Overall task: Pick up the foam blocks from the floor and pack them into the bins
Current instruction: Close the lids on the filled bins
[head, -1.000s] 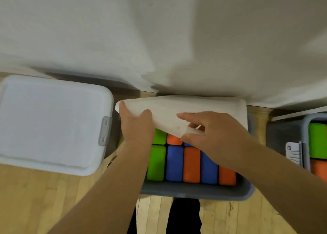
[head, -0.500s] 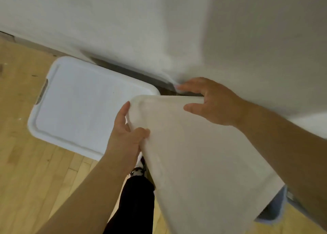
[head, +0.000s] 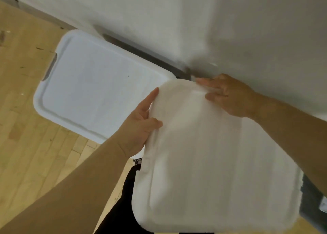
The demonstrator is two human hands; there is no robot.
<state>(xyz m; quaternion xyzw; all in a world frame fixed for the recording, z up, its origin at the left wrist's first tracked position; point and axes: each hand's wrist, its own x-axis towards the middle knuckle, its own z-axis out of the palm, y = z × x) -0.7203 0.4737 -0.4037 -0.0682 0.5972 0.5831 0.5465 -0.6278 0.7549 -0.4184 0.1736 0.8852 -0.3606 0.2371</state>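
Note:
A large white bin lid (head: 212,163) fills the lower right and covers the grey bin (head: 311,200) beneath it; only a strip of the bin shows at the right edge. My left hand (head: 141,126) grips the lid's left edge, thumb on top and fingers underneath. My right hand (head: 228,95) holds the far corner of the lid, fingers curled over its edge. No foam blocks are in sight; the lid hides the bin's contents.
A second bin with a white lid (head: 99,85) and grey latch (head: 51,65) sits shut on the wooden floor (head: 26,127) at the left. A white wall (head: 194,21) runs behind both bins. My dark trouser leg (head: 122,202) shows below.
The lid came down from a raised tilt over the open bin, hiding the coloured blocks. My view swung left. My right hand moved from the lid's middle to its far corner.

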